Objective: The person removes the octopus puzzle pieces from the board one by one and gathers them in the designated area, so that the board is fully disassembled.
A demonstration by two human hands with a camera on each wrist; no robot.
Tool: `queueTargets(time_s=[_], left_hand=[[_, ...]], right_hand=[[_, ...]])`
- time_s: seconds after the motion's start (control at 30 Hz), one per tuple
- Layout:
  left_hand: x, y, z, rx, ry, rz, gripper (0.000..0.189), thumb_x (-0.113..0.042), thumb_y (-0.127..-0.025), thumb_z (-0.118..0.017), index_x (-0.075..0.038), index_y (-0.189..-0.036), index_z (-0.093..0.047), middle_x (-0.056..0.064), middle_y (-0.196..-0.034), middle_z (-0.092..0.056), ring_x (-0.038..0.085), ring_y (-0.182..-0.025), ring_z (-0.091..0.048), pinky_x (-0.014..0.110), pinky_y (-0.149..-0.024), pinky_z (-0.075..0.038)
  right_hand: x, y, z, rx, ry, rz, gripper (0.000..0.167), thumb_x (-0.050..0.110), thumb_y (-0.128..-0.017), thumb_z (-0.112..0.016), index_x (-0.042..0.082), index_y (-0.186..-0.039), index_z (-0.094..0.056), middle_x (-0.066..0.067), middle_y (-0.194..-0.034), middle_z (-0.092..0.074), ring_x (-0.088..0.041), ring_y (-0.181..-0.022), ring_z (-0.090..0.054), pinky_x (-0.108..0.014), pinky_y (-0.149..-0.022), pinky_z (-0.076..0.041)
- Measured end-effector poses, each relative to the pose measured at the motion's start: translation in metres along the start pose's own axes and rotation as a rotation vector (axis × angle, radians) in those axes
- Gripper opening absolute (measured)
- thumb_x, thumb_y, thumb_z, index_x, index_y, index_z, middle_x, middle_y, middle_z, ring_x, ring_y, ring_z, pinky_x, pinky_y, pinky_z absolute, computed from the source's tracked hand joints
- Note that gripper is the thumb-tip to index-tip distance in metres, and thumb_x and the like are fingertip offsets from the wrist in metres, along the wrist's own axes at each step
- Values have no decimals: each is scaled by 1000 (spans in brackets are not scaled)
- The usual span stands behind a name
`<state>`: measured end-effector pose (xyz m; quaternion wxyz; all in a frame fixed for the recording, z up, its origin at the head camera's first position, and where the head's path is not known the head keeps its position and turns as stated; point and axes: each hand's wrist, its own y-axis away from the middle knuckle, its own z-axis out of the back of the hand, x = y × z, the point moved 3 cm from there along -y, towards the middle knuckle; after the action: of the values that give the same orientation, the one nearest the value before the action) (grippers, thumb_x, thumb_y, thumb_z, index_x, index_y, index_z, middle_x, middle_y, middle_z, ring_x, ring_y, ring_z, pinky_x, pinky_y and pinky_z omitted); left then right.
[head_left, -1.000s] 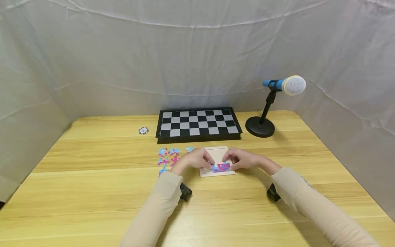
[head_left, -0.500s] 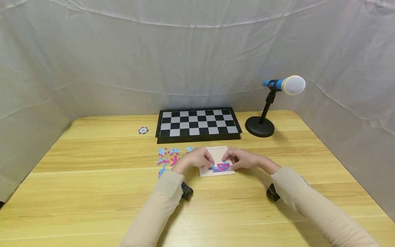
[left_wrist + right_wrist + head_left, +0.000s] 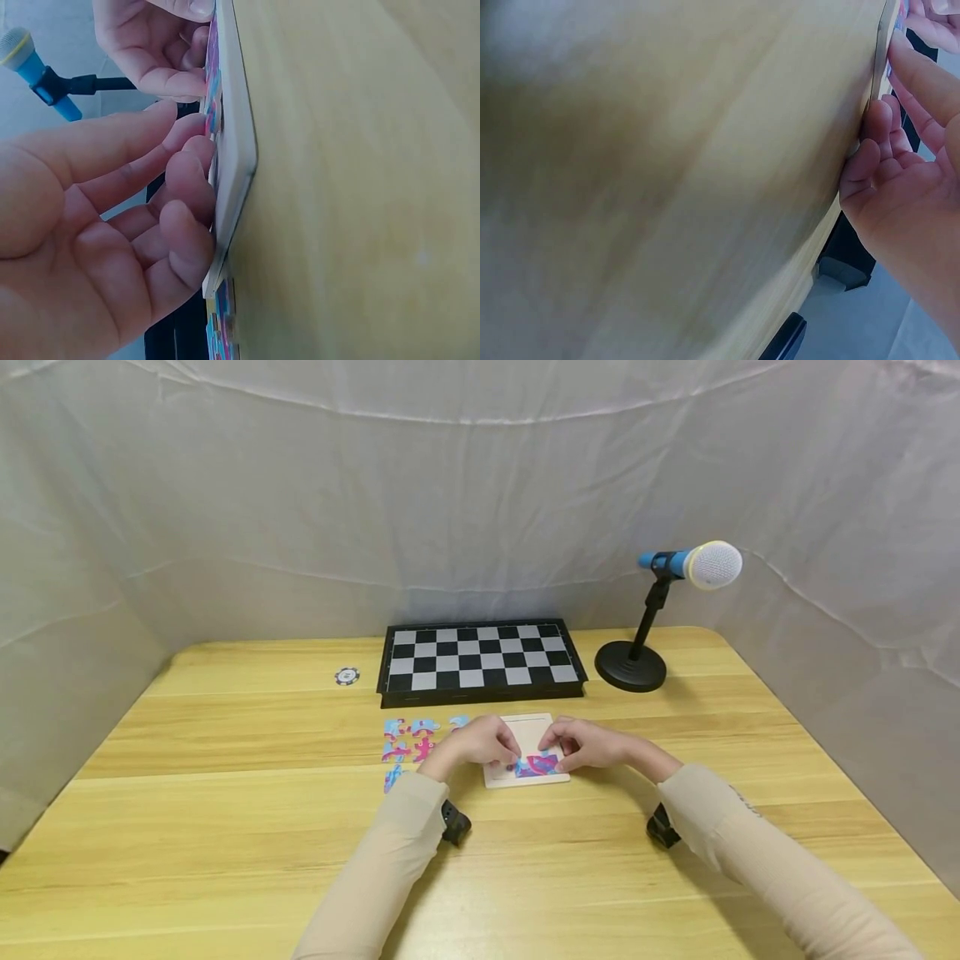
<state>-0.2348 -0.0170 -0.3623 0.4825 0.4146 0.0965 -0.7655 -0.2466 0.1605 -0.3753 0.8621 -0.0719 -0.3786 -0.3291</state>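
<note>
A pale wooden puzzle tray (image 3: 527, 728) lies on the table between the two hands. Along its near side sit joined jigsaw pieces (image 3: 538, 766) in purple, pink and blue. From the left, my left hand (image 3: 483, 742) reaches over the tray, its fingertips at the left end of those pieces; the left wrist view shows its thumb apart from them, its other fingers loosely bent against the tray. My right hand (image 3: 592, 746) rests at the tray's right side, thumb and index fingertips touching the pieces' right end, the remaining fingers curled beneath the palm.
Several loose jigsaw pieces (image 3: 423, 748) lie left of the tray, partly hidden by the left hand and forearm. Behind stands a folded black-and-white chessboard (image 3: 482, 658). A poker chip (image 3: 347, 676) lies back left; a blue microphone (image 3: 712, 566) on a black stand (image 3: 631, 667) is back right.
</note>
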Motion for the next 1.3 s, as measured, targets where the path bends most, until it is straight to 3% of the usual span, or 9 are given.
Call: queueTargets(time_s=[0.2, 0.9, 1.2, 1.3], left_hand=[[0, 0, 2, -20, 23, 0, 6, -4, -82, -62, 0, -79, -66, -1, -63, -54, 10, -53, -43, 18, -47, -33], [-3, 1, -1, -39, 161, -16, 4, 7, -79, -61, 4, -77, -64, 6, -68, -61, 15, -57, -55, 25, -56, -49], [7, 4, 5, -79, 159, -43, 3, 5, -79, -62, 4, -78, -66, 5, -67, -61, 11, -54, -52, 22, -52, -46], [10, 7, 7, -85, 166, -21, 4, 4, -79, -63, 3, -78, -66, 5, -67, -60, 12, -53, -51, 21, -50, -44]], right_hand=[[0, 0, 0, -1, 1, -4, 24, 4, -80, -65, -1, -102, -57, -6, -84, -44, -17, -73, -40, -25, -64, -35], [-1, 0, -2, -1, 2, 0, 23, 5, -80, -65, -1, -101, -57, -6, -83, -44, -16, -71, -39, -24, -62, -35], [-2, -1, 0, 4, 4, -17, 23, 4, -80, -65, -1, -101, -57, -5, -85, -44, -16, -73, -40, -24, -64, -35], [-2, -1, 0, 4, 9, -16, 23, 4, -80, -64, -1, -101, -57, -5, -85, -44, -16, -73, -40, -24, -64, -35]])
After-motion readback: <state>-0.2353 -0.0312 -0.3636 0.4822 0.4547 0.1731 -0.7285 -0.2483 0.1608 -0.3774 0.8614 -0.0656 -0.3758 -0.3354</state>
